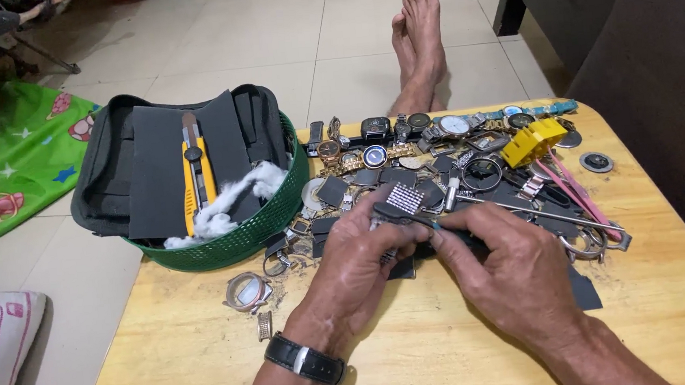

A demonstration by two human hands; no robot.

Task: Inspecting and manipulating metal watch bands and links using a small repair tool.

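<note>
- Tabletop of bare yellow wood lies free near the front edge; the far half is crowded.
- Green basket with a yellow utility knife sits left; watches, a yellow block and pink tweezers lie beyond.
- Left hand pinches a metal watch band; right hand, fingers pressed together, grips a dark tool touching it.
</note>
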